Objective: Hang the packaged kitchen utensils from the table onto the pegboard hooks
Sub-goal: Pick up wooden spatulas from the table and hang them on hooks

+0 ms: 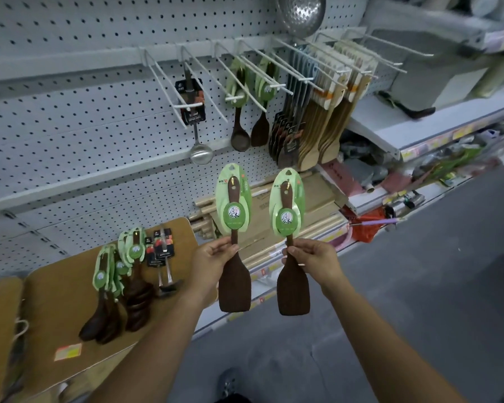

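Pegboard (70,126) faces me, its hooks (236,71) carrying a ladle (200,152) and spoons (240,138). Below them my left hand (213,257) pinches the left spatula (234,283) by its handle. My right hand (314,263) pinches the right spatula (293,292) likewise, blades down, green cards up, side by side but apart. More packaged utensils (122,280) lie on the table (56,309) at my left.

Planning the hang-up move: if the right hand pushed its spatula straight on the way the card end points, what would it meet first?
Likely the hanging black-carded utensils, just above the green card tip of the spatula that the right hand grips. Depth is unclear in one view.
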Demonstrator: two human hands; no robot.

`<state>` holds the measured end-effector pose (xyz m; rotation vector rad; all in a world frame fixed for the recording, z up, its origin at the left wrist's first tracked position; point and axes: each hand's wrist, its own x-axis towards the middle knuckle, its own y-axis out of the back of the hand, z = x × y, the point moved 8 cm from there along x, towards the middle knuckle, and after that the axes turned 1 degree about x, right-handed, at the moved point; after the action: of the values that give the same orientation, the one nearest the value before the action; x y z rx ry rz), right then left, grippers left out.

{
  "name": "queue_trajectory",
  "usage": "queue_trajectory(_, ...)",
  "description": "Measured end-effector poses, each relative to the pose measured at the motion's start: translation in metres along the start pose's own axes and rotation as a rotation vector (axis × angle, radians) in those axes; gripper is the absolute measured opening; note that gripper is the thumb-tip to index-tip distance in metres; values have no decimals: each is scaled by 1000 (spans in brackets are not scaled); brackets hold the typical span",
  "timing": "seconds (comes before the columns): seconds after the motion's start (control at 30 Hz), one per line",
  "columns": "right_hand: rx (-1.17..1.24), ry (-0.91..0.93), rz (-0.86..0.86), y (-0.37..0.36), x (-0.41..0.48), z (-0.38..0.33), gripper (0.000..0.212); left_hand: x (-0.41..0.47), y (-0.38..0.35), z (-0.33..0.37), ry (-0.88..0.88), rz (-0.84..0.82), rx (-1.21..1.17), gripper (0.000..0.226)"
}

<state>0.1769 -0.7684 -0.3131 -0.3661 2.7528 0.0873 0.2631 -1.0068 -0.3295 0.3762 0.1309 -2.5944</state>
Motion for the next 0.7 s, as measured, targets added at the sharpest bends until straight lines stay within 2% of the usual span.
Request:
queue_trajectory(0.33,21,-37,-123,16,78,-21,17,33,-29,13,-6,130,-16,26)
queue_trajectory(0.57,8,-34,-283,51,143,-44,16,42,-85,23,-21,308,-87,28)
queue_trajectory(0.7,-4,5,-356,75,160,-69,14,43,-122,28,-21,352,-79,25)
